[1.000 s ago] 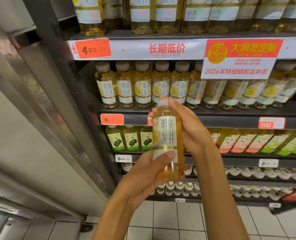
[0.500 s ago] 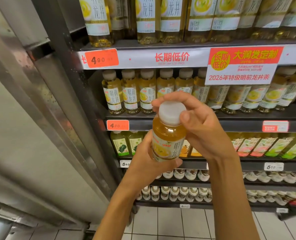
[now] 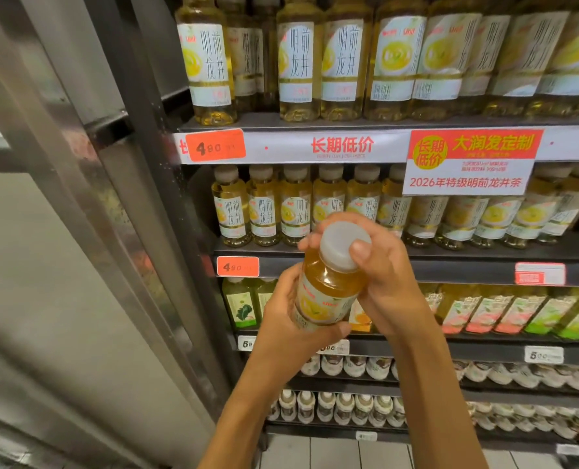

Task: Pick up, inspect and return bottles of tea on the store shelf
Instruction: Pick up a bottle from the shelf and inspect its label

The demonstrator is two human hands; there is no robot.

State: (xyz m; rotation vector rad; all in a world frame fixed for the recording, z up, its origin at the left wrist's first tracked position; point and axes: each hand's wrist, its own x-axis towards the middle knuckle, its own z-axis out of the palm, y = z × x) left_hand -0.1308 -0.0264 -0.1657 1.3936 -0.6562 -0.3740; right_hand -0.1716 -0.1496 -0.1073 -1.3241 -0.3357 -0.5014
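Holding a tea bottle (image 3: 328, 292) tilted toward me before the shelf (image 3: 416, 257), my left hand (image 3: 291, 319) wraps its labelled body and my right hand (image 3: 382, 275) pinches the white cap (image 3: 343, 243). It seems full of amber tea, so fairly weighty; smooth plastic may slip, so the body gives the surest grip.

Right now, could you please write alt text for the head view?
Two hands hold a tea bottle tilted toward the camera: the left hand grips its body, the right hand its white cap. Behind stand shelves of bottled tea.
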